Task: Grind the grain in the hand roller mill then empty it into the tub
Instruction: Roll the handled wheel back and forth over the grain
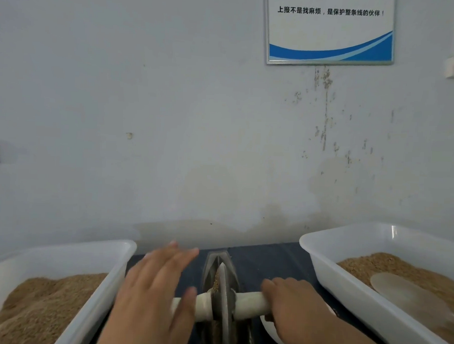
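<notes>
Mill (224,296) sits centre bottom on dark table (269,259), between two white tubs. It is a grey wheel standing on edge in a narrow metal trough (217,259), with a white bar (251,304) through the hub, sticking out both sides. A few bits of grain (216,280) cling to the wheel's left face, just above the hub.

Left hand (153,291): flat, fingers straight and spread, pointing away toward the wall, a bit motion-blurred. Palm lies over the bar's left end, thumb across the bar near the wheel. Not wrapped around it, just resting or pressing on top.

Right hand (298,305): fingers curled over the bar's right end, gripping it, knuckles up. A white curved edge shows under this hand; cannot tell what it is.

Left tub (112,278): just beside the left hand, holds a heap of tan grain or meal; too blurred to say which. Its near part is cut off by the frame.

Right tub (318,256): near the right hand but apart from it, also filled with tan grain. A pale, translucent scoop (402,291) lies on top of that fill, round end toward the mill.

Behind: pale stained wall (171,117), flaking at right. Framed sign (330,33) with Chinese text and a blue swoosh hangs upper right.
</notes>
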Motion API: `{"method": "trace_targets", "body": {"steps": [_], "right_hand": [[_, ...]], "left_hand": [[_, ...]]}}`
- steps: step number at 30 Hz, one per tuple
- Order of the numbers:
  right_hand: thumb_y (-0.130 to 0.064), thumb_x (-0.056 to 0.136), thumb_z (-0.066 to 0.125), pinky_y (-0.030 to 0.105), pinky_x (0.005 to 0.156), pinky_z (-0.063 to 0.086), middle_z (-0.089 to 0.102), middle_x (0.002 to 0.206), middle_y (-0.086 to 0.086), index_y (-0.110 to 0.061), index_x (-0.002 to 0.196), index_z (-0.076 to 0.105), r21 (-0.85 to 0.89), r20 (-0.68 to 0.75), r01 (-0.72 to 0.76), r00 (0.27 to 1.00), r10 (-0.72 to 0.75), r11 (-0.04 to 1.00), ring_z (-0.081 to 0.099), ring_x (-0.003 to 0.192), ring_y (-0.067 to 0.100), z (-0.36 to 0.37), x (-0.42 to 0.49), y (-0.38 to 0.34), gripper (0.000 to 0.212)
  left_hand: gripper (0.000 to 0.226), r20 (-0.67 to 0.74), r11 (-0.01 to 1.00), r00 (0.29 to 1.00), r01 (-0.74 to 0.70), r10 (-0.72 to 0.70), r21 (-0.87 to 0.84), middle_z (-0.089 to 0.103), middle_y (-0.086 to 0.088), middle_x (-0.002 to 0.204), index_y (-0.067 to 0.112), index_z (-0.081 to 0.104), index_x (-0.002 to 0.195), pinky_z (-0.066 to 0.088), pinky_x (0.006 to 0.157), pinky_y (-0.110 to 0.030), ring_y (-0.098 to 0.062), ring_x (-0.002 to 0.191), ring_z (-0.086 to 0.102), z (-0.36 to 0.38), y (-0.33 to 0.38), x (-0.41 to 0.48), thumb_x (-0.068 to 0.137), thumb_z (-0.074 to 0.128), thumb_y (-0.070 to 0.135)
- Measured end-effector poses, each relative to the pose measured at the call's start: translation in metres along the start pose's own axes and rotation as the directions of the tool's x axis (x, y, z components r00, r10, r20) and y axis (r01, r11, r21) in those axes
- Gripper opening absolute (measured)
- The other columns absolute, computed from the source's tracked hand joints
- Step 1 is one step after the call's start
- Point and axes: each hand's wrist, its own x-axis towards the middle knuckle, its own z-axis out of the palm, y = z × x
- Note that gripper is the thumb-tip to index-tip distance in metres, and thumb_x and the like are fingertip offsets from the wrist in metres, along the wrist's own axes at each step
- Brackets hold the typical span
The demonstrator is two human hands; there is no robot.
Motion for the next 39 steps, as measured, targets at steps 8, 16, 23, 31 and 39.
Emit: {"method": "trace_targets", "body": {"steps": [8,16,23,31,39], "right_hand": [[-0.025,0.096,0.051,0.036,0.076,0.03,0.059,0.115,0.003,-0.019,0.119,0.05,-0.029,-0.043,0.009,0.999,-0.01,1.0,0.055,0.103,0.026,0.0,0.001,-0.002,0.024],[-0.039,0.092,0.057,0.036,0.078,0.038,0.06,0.115,0.0,-0.023,0.117,0.051,0.062,0.068,0.086,0.994,-0.09,0.994,0.058,0.102,0.024,-0.018,-0.015,0.003,0.03],[-0.062,0.088,0.054,0.035,0.075,0.033,0.057,0.113,-0.008,-0.035,0.116,0.048,0.176,0.127,0.178,0.971,-0.201,0.968,0.055,0.103,0.017,-0.038,-0.024,0.008,0.04],[-0.047,0.097,0.048,0.032,0.111,0.021,0.05,0.127,-0.009,-0.034,0.136,0.044,0.097,-0.203,0.074,0.978,-0.054,0.993,0.044,0.119,0.016,0.023,0.009,0.005,0.041],[-0.049,0.09,0.058,0.032,0.094,0.04,0.058,0.115,-0.011,-0.035,0.118,0.053,0.155,-0.112,0.063,0.993,-0.045,0.986,0.052,0.108,0.016,0.007,0.001,0.003,0.032]], "left_hand": [[0.053,0.167,0.927,0.975,0.077,-0.148,0.368,0.071,-0.001,0.084,0.014,0.079,0.097,0.038,0.09,-0.043,-0.028,0.076,0.072,0.08,-0.039,-0.044,0.07,0.05,0.05],[0.043,0.451,0.957,0.88,0.012,-0.147,0.289,0.061,0.012,0.071,0.034,0.071,0.082,0.052,0.056,-0.033,-0.011,0.06,0.064,0.053,-0.038,-0.035,0.057,0.066,0.068],[0.081,0.874,0.985,0.464,0.153,-0.141,0.078,0.013,-0.006,0.159,0.018,-0.001,0.156,0.021,0.115,-0.041,-0.021,0.144,0.018,0.041,-0.073,-0.012,0.092,0.034,0.053],[0.041,0.09,0.969,0.991,0.077,-0.101,0.233,0.072,0.002,0.094,0.018,0.077,0.1,0.02,0.109,-0.037,-0.023,0.102,0.066,0.098,-0.049,-0.046,0.061,0.067,0.026],[0.069,0.379,0.957,0.902,0.105,-0.206,0.271,0.068,0.012,0.088,0.032,0.074,0.094,0.05,0.085,-0.041,-0.016,0.078,0.07,0.072,-0.044,-0.035,0.03,0.099,0.036]]}}
